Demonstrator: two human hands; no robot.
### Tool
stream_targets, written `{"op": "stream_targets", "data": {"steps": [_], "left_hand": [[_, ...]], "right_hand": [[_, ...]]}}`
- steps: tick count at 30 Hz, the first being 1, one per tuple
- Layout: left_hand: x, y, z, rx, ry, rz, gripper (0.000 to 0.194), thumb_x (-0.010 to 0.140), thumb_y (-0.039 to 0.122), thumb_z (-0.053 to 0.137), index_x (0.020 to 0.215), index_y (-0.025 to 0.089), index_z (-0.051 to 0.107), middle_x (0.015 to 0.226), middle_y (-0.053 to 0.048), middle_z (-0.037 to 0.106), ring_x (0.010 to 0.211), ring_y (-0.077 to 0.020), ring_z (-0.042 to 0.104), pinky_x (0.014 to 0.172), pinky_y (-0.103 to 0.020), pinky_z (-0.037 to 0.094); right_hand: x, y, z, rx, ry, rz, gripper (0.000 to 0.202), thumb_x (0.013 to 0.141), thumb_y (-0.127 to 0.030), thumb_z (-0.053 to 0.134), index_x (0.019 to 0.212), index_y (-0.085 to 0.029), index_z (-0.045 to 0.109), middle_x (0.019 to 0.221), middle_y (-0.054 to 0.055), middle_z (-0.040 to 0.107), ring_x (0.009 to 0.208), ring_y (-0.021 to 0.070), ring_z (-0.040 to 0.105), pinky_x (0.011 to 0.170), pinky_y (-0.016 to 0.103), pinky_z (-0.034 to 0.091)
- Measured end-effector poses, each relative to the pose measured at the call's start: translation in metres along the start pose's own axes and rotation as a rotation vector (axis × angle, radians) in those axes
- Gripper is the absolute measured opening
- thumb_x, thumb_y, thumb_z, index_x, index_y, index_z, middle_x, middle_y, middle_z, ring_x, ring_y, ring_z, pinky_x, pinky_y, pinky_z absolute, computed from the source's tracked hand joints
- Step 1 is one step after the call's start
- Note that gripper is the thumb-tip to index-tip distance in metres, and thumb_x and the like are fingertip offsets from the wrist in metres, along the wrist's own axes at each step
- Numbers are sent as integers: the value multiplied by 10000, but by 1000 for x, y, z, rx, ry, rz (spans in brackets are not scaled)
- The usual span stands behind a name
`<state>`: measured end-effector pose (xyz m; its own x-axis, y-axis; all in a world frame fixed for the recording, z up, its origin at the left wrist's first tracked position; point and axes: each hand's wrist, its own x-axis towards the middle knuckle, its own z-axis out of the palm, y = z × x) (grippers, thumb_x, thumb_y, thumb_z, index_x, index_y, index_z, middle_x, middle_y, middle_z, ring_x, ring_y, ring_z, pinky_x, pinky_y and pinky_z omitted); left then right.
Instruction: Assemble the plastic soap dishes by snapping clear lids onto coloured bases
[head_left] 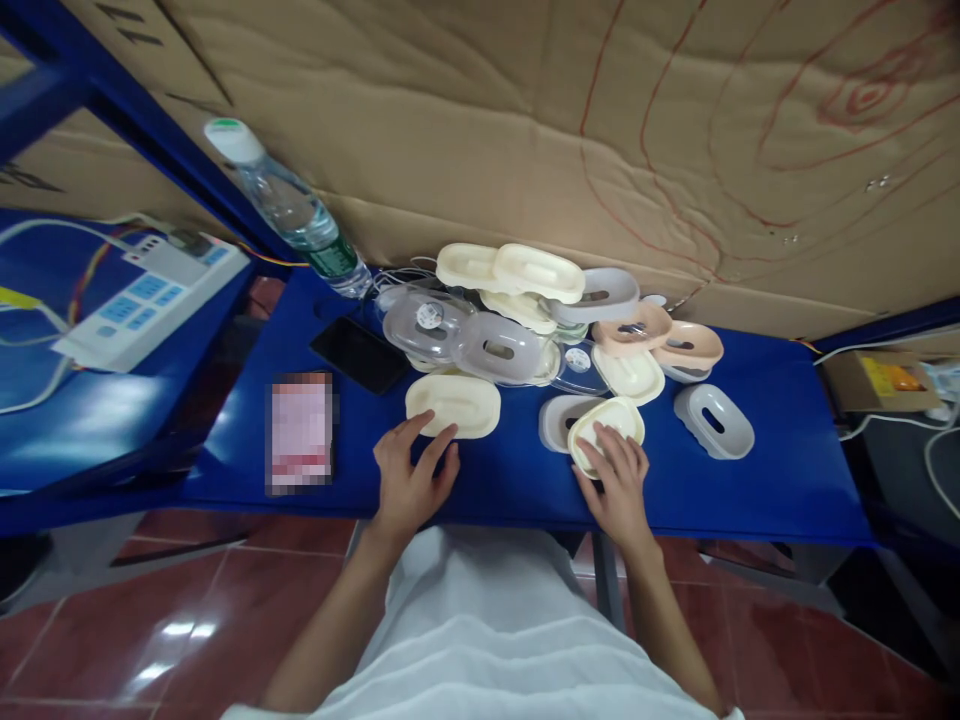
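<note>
My left hand (416, 472) has its fingers apart, with fingertips touching the near edge of a cream oval soap dish piece (457, 400) that lies flat on the blue table. My right hand (619, 485) is on a smaller-looking cream soap dish piece (589, 432), fingers over its top and thumb at its near left edge. That piece is tilted and overlaps a grey slotted soap dish (553, 420) behind it. To the right of this hand sits another grey slotted soap dish (715, 422).
Behind my hands is a pile of cream, grey (499, 347), peach (690, 343) and clear oval pieces. A phone (360, 353), a blurred pink item (300, 432) and a water bottle (296, 215) are at left. A power strip (150, 300) lies farther left; cardboard (450, 130) stands behind.
</note>
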<state>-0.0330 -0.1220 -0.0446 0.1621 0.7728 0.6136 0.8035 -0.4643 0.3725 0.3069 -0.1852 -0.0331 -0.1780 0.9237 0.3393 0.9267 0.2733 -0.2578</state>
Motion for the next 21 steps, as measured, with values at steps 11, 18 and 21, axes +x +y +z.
{"op": "stream_targets", "data": {"steps": [11,18,21], "left_hand": [[11,17,5,114,-202,-11,351,1023,263,611,1351,250,735,1613,-192,562,1497,-390,529,1247,-634,318],[7,20,5,149,-161,-98,417,1037,319,588,1423,184,669,1671,-253,477,1598,-419,403,1289,-664,204],[5,19,4,142,-165,-86,418,1038,308,578,1426,182,670,1667,-250,481,1597,-412,399,1291,-652,202]], "right_hand": [[3,0,7,35,66,33,435,1086,-340,519,1507,-267,603,1620,144,572,1528,298,504,1269,551,301],[-1,6,14,-8,133,-3,434,1096,-353,495,1501,-242,606,1619,153,570,1520,298,502,1254,542,315],[-1,9,16,-10,142,-8,451,1093,-371,498,1511,-234,598,1625,167,561,1524,310,496,1256,554,305]]}}
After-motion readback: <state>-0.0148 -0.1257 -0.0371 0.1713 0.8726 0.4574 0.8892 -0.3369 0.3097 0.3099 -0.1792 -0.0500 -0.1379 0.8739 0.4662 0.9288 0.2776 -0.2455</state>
